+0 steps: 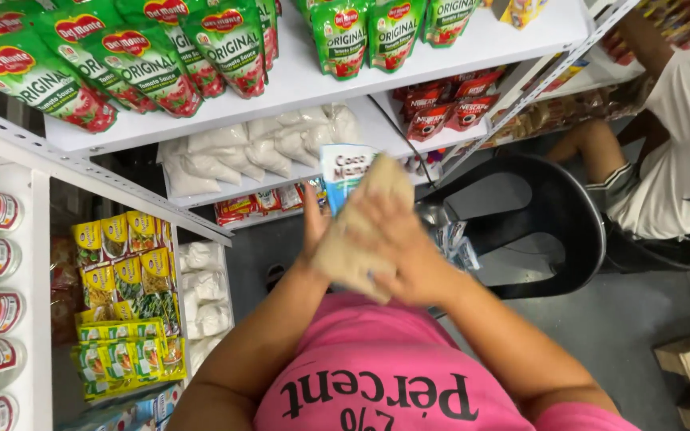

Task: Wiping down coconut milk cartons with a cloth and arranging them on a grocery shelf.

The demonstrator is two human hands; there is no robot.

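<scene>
Head view: both hands meet at chest height, clamped on a tan cloth (361,231). The left hand (317,227) supports it from behind; the right hand (405,247) presses its front. The cloth's long axis runs diagonally toward the blue carton (339,172), which the cloth touches.

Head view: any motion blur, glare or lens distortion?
Head view: motion blur smears the right hand and the beige cloth it presses against the blue-and-white carton, held by the left hand; the green sauce pouches and white metal shelf stay sharp; wide-angle bending at the edges; even light, only faint sheen on the pouches.
</scene>
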